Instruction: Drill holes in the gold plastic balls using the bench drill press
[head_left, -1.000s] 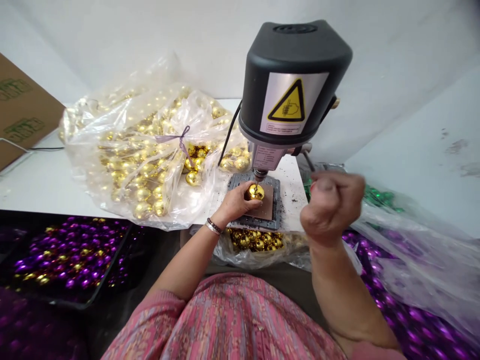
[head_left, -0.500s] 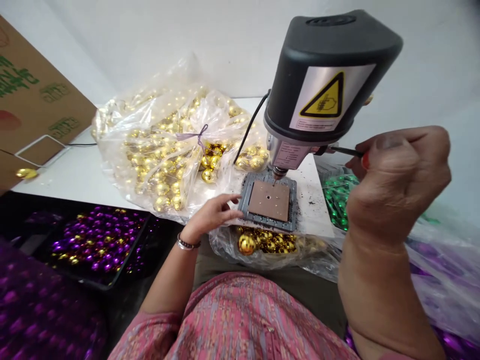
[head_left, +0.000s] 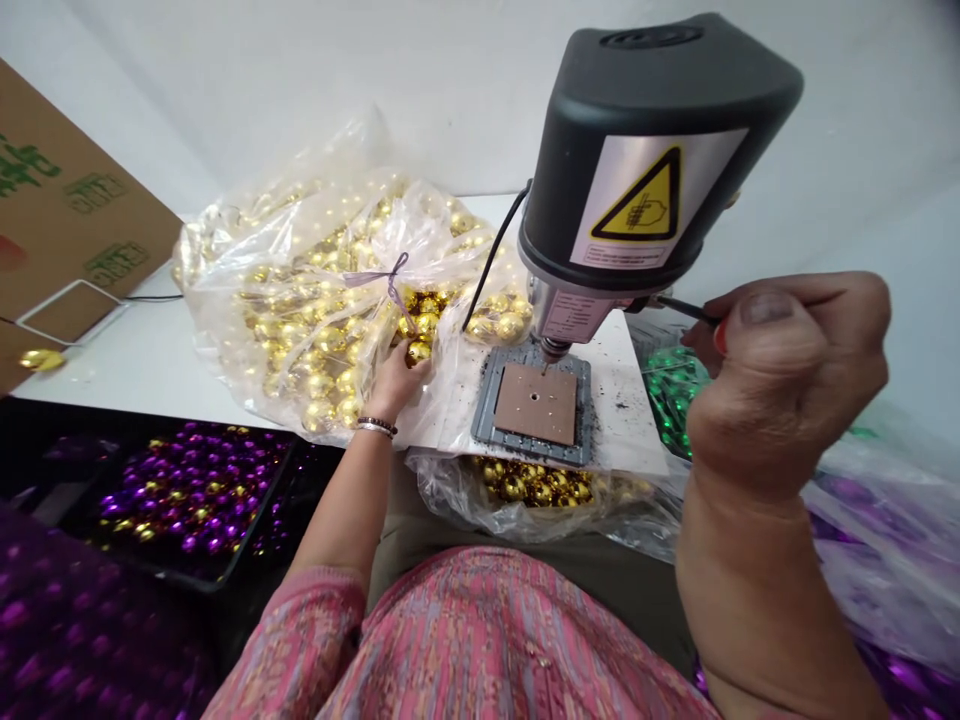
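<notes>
My left hand [head_left: 399, 382] reaches into the mouth of a clear plastic bag [head_left: 300, 300] full of shiny gold balls. Its thumb and fingers close around a gold ball [head_left: 418, 352] at the opening; some fingertips are hidden. My right hand [head_left: 780, 370] is wrapped round the feed lever [head_left: 686, 308] of a black drill press [head_left: 652, 130] with a warning label. Below its chuck [head_left: 553, 348], the thin bit stands over a brown square plate [head_left: 534, 402] with a small hole in it. This plate lies on the grey base [head_left: 486, 425], where no ball shows.
Dark shavings lie around the base on the white table [head_left: 172, 375]. An open bag of gold balls [head_left: 536, 485] hangs at the front edge. A cardboard box [head_left: 67, 210] stands left, a bin of purple and gold balls [head_left: 187, 500] below, green balls [head_left: 679, 390] right.
My left hand has moved left from the grey base to the gold balls in the bag. A gold ball above the front bag has dropped among the others. My right hand stays on the lever.
</notes>
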